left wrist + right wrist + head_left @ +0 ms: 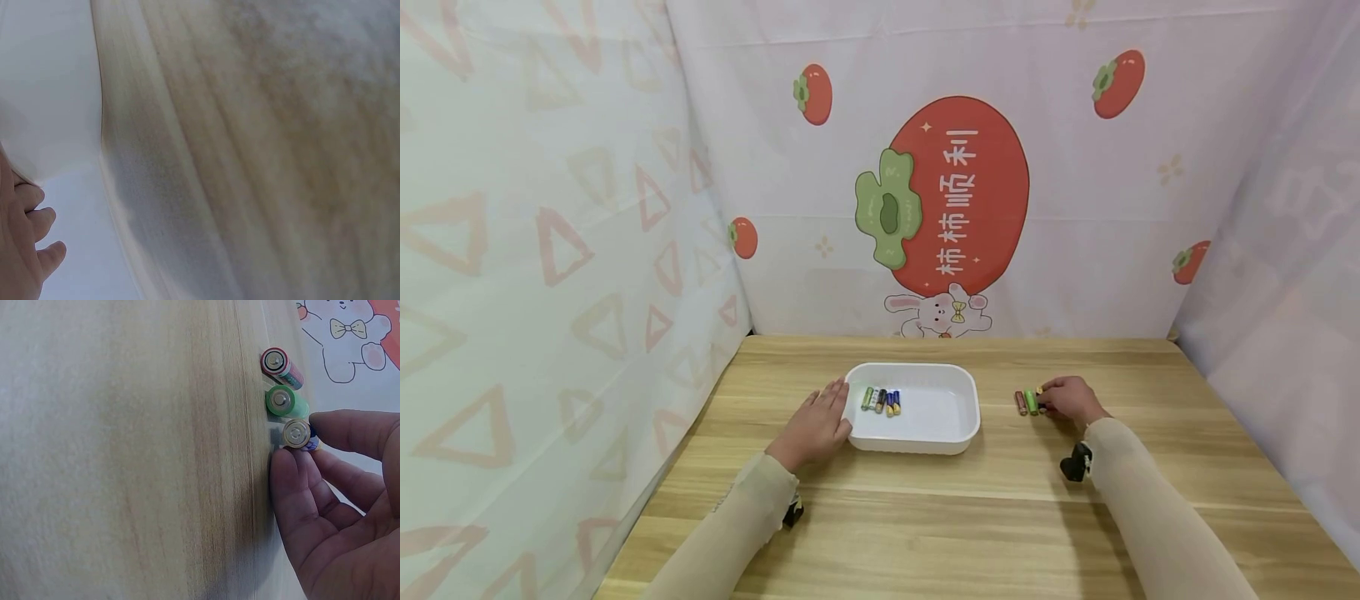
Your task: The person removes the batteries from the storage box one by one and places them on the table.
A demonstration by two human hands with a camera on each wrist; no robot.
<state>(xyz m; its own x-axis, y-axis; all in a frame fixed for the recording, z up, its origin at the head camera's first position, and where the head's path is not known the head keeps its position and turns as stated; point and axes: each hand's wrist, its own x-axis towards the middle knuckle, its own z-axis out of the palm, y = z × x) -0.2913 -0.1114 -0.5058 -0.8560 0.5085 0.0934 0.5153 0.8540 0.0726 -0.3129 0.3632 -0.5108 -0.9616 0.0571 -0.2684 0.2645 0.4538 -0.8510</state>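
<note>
A white plastic tray (925, 440) stands on the table, with several AA-style batteries (880, 401) side by side at its left end. My left hand (814, 427) rests against the tray's left side, fingers fairly straight; the left wrist view shows its fingertips (45, 222) at the white wall. To the right of the tray, my right hand (1072, 402) pinches a battery with a gold end (296, 434) between thumb and fingers. Next to it lie a green battery (282, 400) and a red-rimmed battery (275, 360). Fingers partly hide the pinched battery.
The wood-grain table (910, 525) ends at a patterned cloth backdrop (1060, 275) behind. Another cloth (550, 333) hangs along the left side, and a pale one lines the right. Bare wood separates the tray from the loose batteries.
</note>
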